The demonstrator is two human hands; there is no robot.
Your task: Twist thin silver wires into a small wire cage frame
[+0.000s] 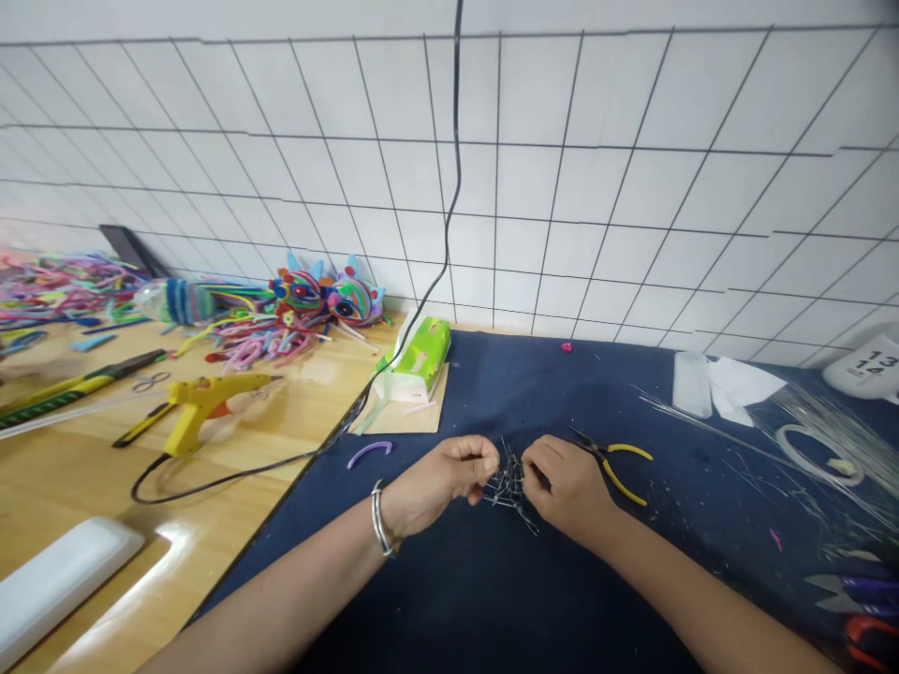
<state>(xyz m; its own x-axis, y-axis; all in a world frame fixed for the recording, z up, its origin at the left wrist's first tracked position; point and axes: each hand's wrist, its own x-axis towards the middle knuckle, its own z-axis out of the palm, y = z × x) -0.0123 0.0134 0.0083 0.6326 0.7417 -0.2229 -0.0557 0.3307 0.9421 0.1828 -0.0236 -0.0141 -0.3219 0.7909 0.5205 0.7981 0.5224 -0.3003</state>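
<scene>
A small tangle of dark wire sits between my two hands, over the dark blue cloth. My left hand, with silver bangles at the wrist, pinches the tangle's left side between thumb and fingers. On the other side, the curled fingers of my right hand grip the wire, and its fingertips are partly hidden. Loose wire ends stick out above and below. Just beyond my right hand lie pliers with yellow handles, their dark jaws pointing up and left.
A yellow glue gun lies left, its black cable crossing towards a green tissue pack. Colourful pipe cleaners fill the back left. Wire strands, a white mug and scissors lie right.
</scene>
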